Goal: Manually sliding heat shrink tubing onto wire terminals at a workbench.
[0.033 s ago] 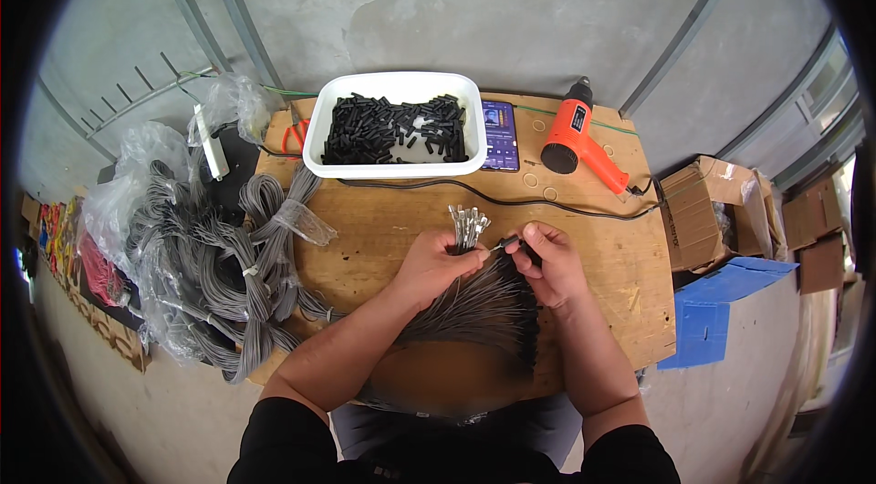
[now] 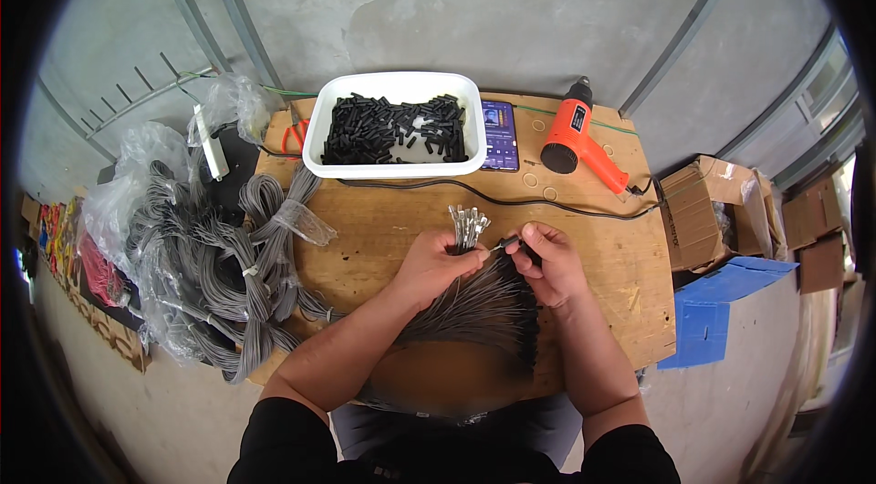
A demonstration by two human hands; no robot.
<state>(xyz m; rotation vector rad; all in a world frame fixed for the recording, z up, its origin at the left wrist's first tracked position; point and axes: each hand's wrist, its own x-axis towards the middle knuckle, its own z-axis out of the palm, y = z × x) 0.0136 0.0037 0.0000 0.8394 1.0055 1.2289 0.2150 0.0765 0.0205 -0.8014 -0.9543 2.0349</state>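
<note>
My left hand (image 2: pixel 432 269) is closed round a bundle of grey wires (image 2: pixel 470 306), whose bare metal terminals (image 2: pixel 469 223) stick up past the fingers. Between the thumb and fingers of my right hand (image 2: pixel 555 272) is a short black sleeve (image 2: pixel 510 241). It lies at the tip of one wire that reaches out from my left fingertips; how far it sits over the terminal is too small to tell. The wires fan out below both hands toward my body. Along their right side runs a row of black ends (image 2: pixel 528 324).
Beyond my hands stands a white tub (image 2: pixel 397 170) of loose black sleeves, beside a phone (image 2: pixel 499 133) and an orange heat gun (image 2: pixel 573 128). A black cord (image 2: pixel 456 181) crosses the wooden table (image 2: pixel 365 215). Coiled grey wire bundles (image 2: pixel 260 274) crowd the left; cardboard boxes (image 2: pixel 698 219) stand right.
</note>
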